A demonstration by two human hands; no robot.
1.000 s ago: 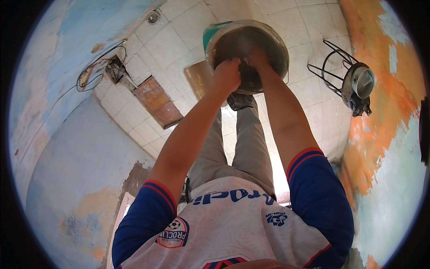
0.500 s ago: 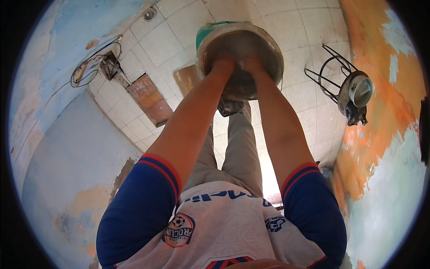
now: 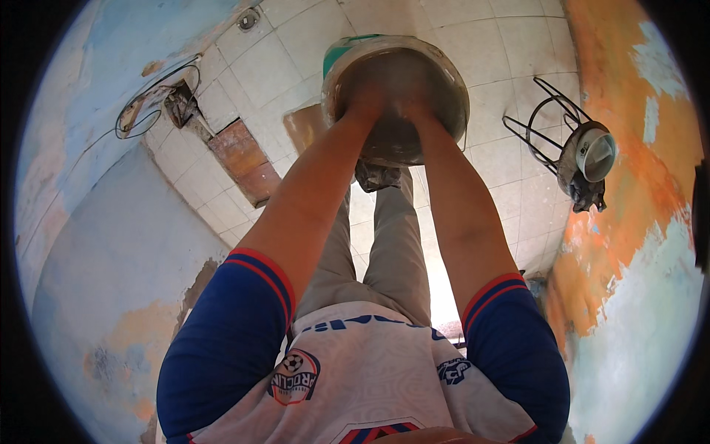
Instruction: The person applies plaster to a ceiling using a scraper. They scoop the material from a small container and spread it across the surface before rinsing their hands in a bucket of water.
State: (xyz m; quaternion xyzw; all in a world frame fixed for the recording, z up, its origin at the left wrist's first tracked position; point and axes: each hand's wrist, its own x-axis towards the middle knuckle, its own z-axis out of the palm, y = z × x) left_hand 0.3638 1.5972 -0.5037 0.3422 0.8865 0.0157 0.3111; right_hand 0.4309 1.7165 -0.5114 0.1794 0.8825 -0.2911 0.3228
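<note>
Both my arms reach down into a round bucket (image 3: 330, 96) with a pale, dirt-caked rim. Its inside is dark and hazy, as if with dust or murky water. My left hand (image 3: 367, 102) is inside toward the left, and my right hand (image 3: 416, 108) is close beside it on the right. The fingers of both hands are lost in the murk, so what they hold or touch cannot be made out. A green edge (image 3: 342, 53) shows behind the bucket's far left rim. My shoe (image 3: 377, 176) stands just below the bucket's near side.
Pale floor tiles (image 3: 473, 41) surround the bucket. A black metal-legged stool (image 3: 536, 133) bearing a white container (image 3: 596, 155) stands at the right by the orange peeling wall (image 3: 651, 177). Reddish-brown boards (image 3: 240, 154) and a loose black cable (image 3: 159, 111) lie along the left wall.
My hands have shifted slightly inside the bucket, the left one a little lower and farther left. The view has moved a touch; the bucket stays in place.
</note>
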